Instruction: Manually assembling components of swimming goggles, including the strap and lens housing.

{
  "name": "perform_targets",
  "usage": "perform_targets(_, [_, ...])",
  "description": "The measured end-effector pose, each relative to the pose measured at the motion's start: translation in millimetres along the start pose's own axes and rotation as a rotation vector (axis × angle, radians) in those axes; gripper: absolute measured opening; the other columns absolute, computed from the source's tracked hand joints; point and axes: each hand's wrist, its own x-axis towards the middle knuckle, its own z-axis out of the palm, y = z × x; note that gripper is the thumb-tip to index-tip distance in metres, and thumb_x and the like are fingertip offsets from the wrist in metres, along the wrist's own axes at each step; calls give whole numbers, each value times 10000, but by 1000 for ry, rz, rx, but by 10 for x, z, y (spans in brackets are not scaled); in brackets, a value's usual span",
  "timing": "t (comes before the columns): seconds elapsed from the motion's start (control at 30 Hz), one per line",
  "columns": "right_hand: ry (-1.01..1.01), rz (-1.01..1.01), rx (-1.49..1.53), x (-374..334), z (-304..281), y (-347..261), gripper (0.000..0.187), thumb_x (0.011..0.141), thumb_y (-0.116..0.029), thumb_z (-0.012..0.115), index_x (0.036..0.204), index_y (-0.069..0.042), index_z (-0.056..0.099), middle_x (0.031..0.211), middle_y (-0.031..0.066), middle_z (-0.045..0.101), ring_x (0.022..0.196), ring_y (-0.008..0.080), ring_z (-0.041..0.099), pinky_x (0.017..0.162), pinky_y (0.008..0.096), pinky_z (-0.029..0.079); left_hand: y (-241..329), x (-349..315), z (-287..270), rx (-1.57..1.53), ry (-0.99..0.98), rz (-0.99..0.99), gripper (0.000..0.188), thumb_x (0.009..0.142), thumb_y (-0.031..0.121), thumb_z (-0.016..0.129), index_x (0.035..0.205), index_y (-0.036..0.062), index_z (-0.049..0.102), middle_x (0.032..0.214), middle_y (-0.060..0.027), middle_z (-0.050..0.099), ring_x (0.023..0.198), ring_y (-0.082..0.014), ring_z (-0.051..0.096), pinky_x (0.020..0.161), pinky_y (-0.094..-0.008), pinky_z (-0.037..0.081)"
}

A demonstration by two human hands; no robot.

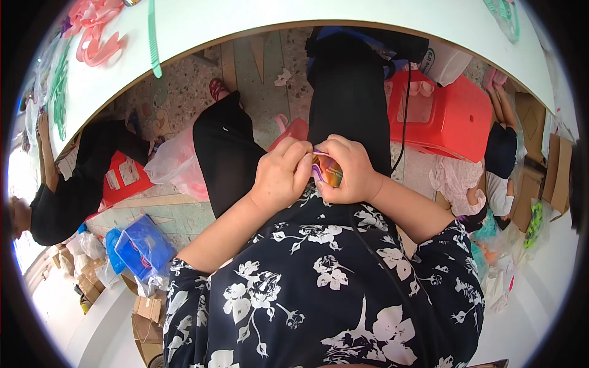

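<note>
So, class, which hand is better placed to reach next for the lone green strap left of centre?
Probably the left hand: it is nearer the green strap, while the right hand wraps around more of the packet.

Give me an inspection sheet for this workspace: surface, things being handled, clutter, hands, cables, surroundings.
Surface: white smooth-topped table, ahead of the person.
Things: small glossy purple-and-orange packet, held over the lap; contents not visible.
Clutter: pink flexible straps and long green strap, on the table.
Hands: left hand and right hand, both closed on the packet.
Cables: thin black cable, hanging beside the right leg.
Surroundings: red plastic stool, right; person in black, left.
</note>
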Motion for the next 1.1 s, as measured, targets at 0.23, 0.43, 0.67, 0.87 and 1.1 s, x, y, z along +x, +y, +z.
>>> perform_targets(0.23, [-165, 142, 206, 16, -316, -162, 557, 679, -305, 842, 1118, -14, 660, 986, 79, 592, 860, 195, 609, 745, 303, 476, 91, -6, -185, 126, -7, 208, 255, 789, 242, 749, 963, 80, 656, 933, -99, 614, 722, -268, 645, 610, -371, 532])
perform_targets(0.43, [-389, 534, 759, 149, -523, -93, 391, 802, -217, 823, 1081, -25, 629, 920, 12, 605, 851, 87, 579, 755, 244, 483, 190, 100, -299, 236, -47, 459, 356, 729, 328, 790, 965, 97, 657, 987, -111, 592, 739, -244, 631, 599, -360, 516])
perform_targets(0.67, [-700, 626, 790, 434, -580, 34, 255, 829, -38, 760, 975, -28, 552, 925, 15, 617, 854, 76, 595, 761, 230, 484, 178, 206, -300, 239, -159, 487, 437, 708, 264, 793, 1054, 67, 614, 1005, -135, 601, 764, -280, 631, 634, -379, 523])
perform_targets(0.87, [-695, 690, 940, 401, -426, 286, 257, 786, 21, 734, 970, -20, 560, 881, 20, 615, 807, 81, 586, 707, 226, 465, 154, 261, -214, 231, -251, 384, 416, 729, 223, 774, 1061, 45, 598, 1003, -134, 620, 755, -290, 643, 642, -379, 531])
perform_targets(1.1, [-614, 537, 654, 419, -472, 135, 406, 772, -191, 813, 1055, 6, 600, 918, 54, 611, 809, 127, 599, 707, 275, 485, 85, 87, -149, 106, -117, 179, 297, 817, 209, 719, 1043, 53, 607, 846, -93, 622, 697, -279, 637, 609, -379, 528])
